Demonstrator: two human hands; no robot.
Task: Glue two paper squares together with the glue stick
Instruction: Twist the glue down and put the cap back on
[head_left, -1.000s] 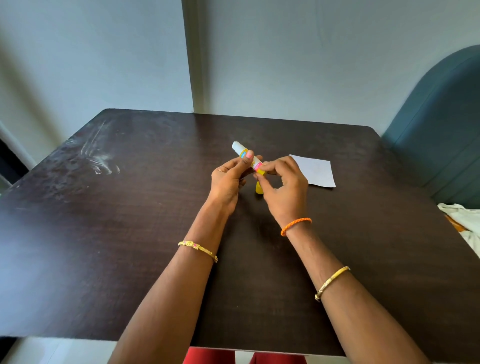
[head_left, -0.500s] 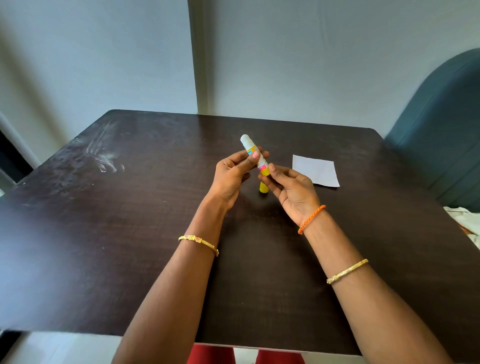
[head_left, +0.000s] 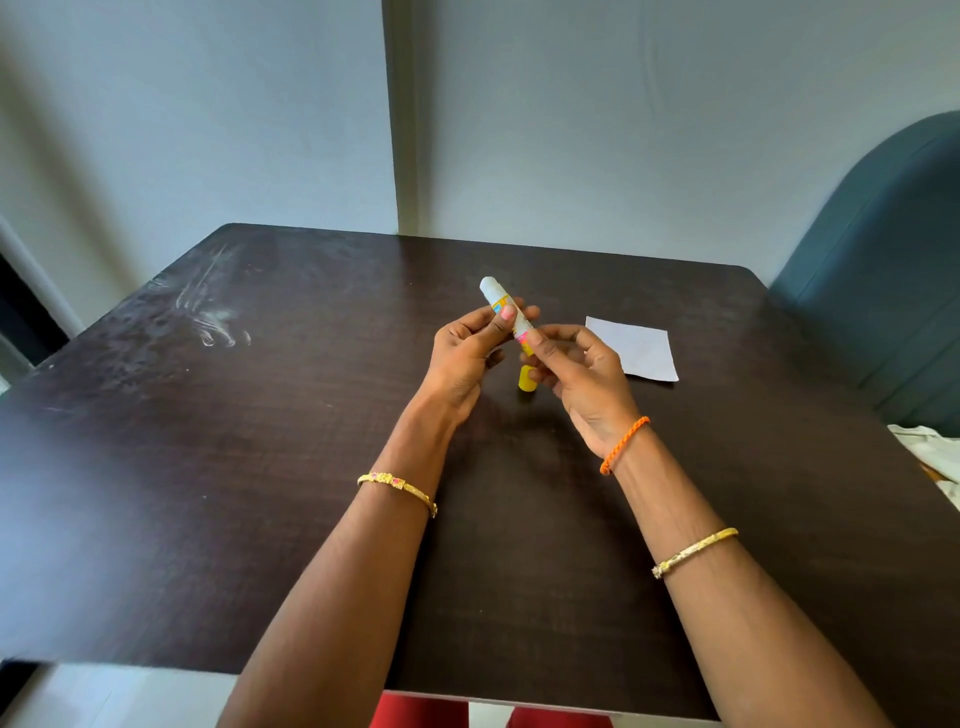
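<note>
Dark wooden table (head_left: 260, 493) is filling my view. Am seeing left hand (head_left: 467, 353) gripping glue stick (head_left: 506, 312) above table centre, tilted, white end up; right hand (head_left: 582, 374) pinching its lower part. White paper square (head_left: 631, 348) is lying just right of glue stick.

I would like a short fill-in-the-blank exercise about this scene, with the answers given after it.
1. Both hands hold the glue stick above the dark ____.
2. The white paper square lies on the table to the ____ of the hands.
3. The right hand wears an ____ braided band at the wrist.
4. The left hand pinches the stick nearer its ____ end.

Missing words: table; right; orange; white
</note>
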